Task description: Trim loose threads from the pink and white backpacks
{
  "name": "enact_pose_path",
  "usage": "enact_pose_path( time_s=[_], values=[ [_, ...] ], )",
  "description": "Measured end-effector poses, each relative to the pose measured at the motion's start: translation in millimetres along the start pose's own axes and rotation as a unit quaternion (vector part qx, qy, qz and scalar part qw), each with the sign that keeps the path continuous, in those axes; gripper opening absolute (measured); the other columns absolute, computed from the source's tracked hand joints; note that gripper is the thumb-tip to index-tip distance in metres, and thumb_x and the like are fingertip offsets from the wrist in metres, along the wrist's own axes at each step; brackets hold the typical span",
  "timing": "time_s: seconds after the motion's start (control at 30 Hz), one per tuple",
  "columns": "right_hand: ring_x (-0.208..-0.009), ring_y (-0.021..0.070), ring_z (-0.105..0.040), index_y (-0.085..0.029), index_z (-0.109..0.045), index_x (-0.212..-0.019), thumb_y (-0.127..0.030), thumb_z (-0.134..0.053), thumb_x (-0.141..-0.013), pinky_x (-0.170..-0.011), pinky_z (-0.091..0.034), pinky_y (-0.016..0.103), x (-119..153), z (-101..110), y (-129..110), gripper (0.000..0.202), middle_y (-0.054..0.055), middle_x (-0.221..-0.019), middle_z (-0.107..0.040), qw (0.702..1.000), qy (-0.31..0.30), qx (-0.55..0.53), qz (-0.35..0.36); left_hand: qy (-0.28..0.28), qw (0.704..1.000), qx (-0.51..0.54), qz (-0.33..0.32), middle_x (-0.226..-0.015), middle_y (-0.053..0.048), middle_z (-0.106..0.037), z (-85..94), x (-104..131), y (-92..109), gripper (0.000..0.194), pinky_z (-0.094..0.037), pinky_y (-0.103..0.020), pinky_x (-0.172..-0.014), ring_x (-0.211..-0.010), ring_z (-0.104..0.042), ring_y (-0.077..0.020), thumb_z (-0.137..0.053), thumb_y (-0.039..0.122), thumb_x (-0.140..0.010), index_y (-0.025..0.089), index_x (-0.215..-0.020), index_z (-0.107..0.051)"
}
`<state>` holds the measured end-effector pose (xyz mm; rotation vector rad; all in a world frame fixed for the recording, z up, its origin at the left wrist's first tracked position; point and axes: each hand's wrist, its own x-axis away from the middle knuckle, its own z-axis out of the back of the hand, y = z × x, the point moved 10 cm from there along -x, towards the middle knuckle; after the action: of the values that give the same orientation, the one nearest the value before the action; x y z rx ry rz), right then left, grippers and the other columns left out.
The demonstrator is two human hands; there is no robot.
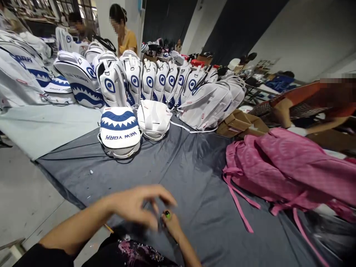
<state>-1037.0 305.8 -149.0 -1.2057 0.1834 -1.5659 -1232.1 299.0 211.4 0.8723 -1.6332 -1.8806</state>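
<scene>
My left hand (139, 205) hangs over the near edge of the table, a little blurred, its fingers curved and apart with nothing visible between them. Just right of it and lower, my right hand (172, 225) is closed. A small green-and-black thing (167, 214) shows at its fingers; its kind is too small to make out. Farther up the dark table cover (178, 167) lie a white backpack with a blue shark-mouth print (119, 128) and a plain white backpack (154, 118). Neither hand touches them.
White backpacks (149, 79) stand in a row along the back. Pink backpacks (280, 167) with loose straps lie at the right, near a cardboard box (239, 122). A person in orange (303, 100) bends at the right; another in yellow (128, 40) is behind the row.
</scene>
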Motion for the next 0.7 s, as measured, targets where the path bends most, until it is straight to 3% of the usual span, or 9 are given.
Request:
enact_pose_path(
  time_s=[0.07, 0.13, 0.2, 0.27, 0.37, 0.53, 0.6, 0.7],
  values=[
    [-0.048, 0.0153, -0.058, -0.021, -0.058, -0.081, -0.034, -0.057, -0.072, -0.048, -0.046, 0.025, -5, 3, -23, 0.016, -0.004, -0.058, -0.056, 0.999, 0.007, 0.033, 0.009, 0.202, 0.963, -0.155, 0.089, -0.148, -0.012, -0.054, 98.7, 26, -54, 0.060, -0.048, -0.045, -0.109, -0.137, -0.051, -0.0280, -0.067, 0.050, -0.087, 0.025, -0.141, -0.055],
    [-0.053, 0.0177, -0.062, -0.020, -0.061, -0.078, -0.030, -0.057, -0.073, -0.054, -0.049, 0.026, -17, 16, -52, 0.012, -0.002, -0.059, -0.059, 0.996, 0.025, 0.080, 0.031, 0.301, 0.882, -0.311, 0.185, -0.157, -0.019, -0.043, 175.6, 50, -105, 0.069, -0.035, -0.052, -0.120, -0.147, -0.039, -0.0336, -0.069, 0.046, -0.086, 0.018, -0.147, -0.049],
    [-0.068, 0.0214, -0.068, -0.019, -0.066, -0.084, -0.028, -0.057, -0.077, -0.067, -0.052, 0.029, -38, 34, -91, 0.015, 0.003, -0.069, -0.068, 0.988, 0.054, 0.131, 0.066, 0.329, 0.798, -0.418, 0.282, -0.165, -0.023, -0.027, 233.2, 65, -152, 0.084, -0.026, -0.058, -0.123, -0.154, -0.023, -0.0398, -0.073, 0.045, -0.083, 0.014, -0.155, -0.040],
    [-0.088, 0.0247, -0.071, -0.018, -0.070, -0.101, -0.027, -0.055, -0.082, -0.080, -0.053, 0.033, -69, 48, -139, 0.025, 0.008, -0.090, -0.075, 0.975, 0.079, 0.178, 0.106, 0.316, 0.739, -0.485, 0.345, -0.169, -0.023, -0.012, 272.7, 68, -188, 0.097, -0.020, -0.062, -0.123, -0.157, -0.009, -0.0428, -0.075, 0.049, -0.082, 0.016, -0.160, -0.029],
    [-0.113, 0.0275, -0.066, -0.016, -0.065, -0.126, -0.025, -0.052, -0.090, -0.097, -0.049, 0.036, -123, 57, -219, 0.040, 0.014, -0.123, -0.070, 0.952, 0.100, 0.241, 0.158, 0.262, 0.702, -0.533, 0.393, -0.168, -0.025, -0.012, 301.8, 58, -228, 0.108, -0.020, -0.061, -0.122, -0.156, -0.011, -0.0452, -0.078, 0.055, -0.077, 0.016, -0.162, -0.024],
    [-0.143, 0.0282, -0.041, -0.013, -0.044, -0.151, -0.012, -0.055, -0.089, -0.115, -0.036, 0.035, -212, 52, -333, 0.063, 0.015, -0.156, -0.043, 0.910, 0.125, 0.330, 0.219, 0.234, 0.685, -0.560, 0.404, -0.166, -0.022, -0.023, 306.3, 52, -261, 0.099, -0.024, -0.058, -0.122, -0.153, -0.023, -0.0440, -0.076, 0.048, -0.080, 0.019, -0.161, -0.027],
    [-0.142, 0.0289, -0.040, -0.013, -0.042, -0.151, -0.011, -0.059, -0.087, -0.113, -0.038, 0.036, -243, 45, -360, 0.066, 0.016, -0.155, -0.043, 0.897, 0.120, 0.361, 0.228, 0.236, 0.665, -0.586, 0.398, -0.165, -0.022, -0.027, 304.6, 55, -264, 0.090, -0.026, -0.057, -0.121, -0.152, -0.027, -0.0428, -0.071, 0.039, -0.084, 0.019, -0.161, -0.029],
    [-0.131, 0.0301, -0.049, -0.011, -0.054, -0.137, -0.009, -0.066, -0.083, -0.104, -0.046, 0.039, -271, 34, -378, 0.055, 0.019, -0.139, -0.056, 0.883, 0.103, 0.400, 0.221, 0.225, 0.636, -0.630, 0.385, -0.164, -0.019, -0.031, 303.2, 57, -264, 0.083, -0.029, -0.053, -0.120, -0.150, -0.032, -0.0398, -0.064, 0.027, -0.085, 0.020, -0.161, -0.031]
  ],
)
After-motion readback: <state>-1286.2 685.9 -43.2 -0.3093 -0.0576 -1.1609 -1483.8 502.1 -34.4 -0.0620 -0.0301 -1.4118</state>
